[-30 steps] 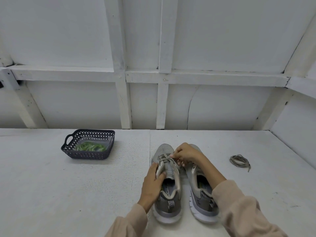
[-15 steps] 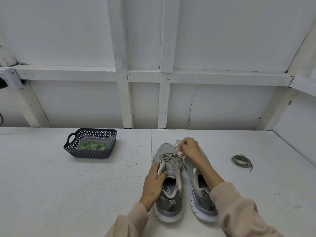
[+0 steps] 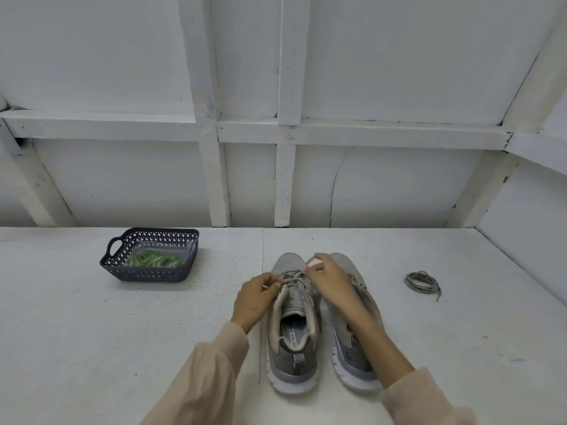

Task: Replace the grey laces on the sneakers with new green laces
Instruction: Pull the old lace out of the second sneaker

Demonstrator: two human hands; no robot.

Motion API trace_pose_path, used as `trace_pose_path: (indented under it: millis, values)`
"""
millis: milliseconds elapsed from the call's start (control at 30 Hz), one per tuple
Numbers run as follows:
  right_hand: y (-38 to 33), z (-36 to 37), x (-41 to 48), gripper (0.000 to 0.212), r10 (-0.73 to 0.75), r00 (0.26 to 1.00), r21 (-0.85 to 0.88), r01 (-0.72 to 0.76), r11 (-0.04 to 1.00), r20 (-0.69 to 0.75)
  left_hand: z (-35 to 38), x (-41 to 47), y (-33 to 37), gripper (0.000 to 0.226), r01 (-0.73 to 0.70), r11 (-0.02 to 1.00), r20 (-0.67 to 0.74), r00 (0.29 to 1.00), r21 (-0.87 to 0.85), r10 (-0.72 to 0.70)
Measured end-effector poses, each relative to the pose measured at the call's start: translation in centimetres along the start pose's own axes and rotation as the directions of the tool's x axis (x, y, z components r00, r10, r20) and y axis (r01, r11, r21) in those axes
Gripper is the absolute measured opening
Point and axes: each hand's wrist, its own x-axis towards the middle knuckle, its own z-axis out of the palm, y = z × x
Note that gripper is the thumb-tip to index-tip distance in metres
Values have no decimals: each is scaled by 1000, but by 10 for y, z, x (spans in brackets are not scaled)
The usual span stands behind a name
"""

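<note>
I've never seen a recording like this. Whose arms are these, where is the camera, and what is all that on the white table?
There is no machine here: these are a person's two bare hands, in beige sleeves. The camera is worn on the person's head and looks forward and down, so the arms come in from the bottom edge.

On the white table two grey mesh sneakers stand side by side, toes pointing away. The left hand and the right hand each pinch the flat grey lace threaded in the nearer-left sneaker; the right hand lifts one end above its toe. The other sneaker is partly hidden by the right arm.

Far left sits a dark plastic lattice basket holding bright green laces. Far right lies a loose coil of grey lace.
</note>
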Motion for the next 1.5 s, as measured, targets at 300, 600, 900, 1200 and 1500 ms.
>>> trace_pose_path:
  millis: [300, 600, 900, 1200, 1500]
  values:
    - [44, 56, -42, 80, 38, 999, 352, -36, 935, 2, -7, 29, 14, 8, -123, 865, 72, 992, 486, 100]
    - [55, 60, -35, 78, 15, 1000, 352, -17, 936, 6, 8, 36, 18, 14, -211, 717, 70, 973, 664, 222]
    - [62, 64, -31, 79, 26, 1000, 395, -29, 918, 14, 1, 28, 6, 18, -145, 891, 44, 989, 430, 140]
    - [67, 68, -26, 84, -12, 1000, 403, 5, 915, 15, 12, 22, 7, 17, -97, 904, -136, 976, 417, 168]
    - [70, 69, -24, 85, -7, 1000, 407, -2, 914, 19, 6, 24, 9, 13, -30, 944, -96, 993, 328, 64]
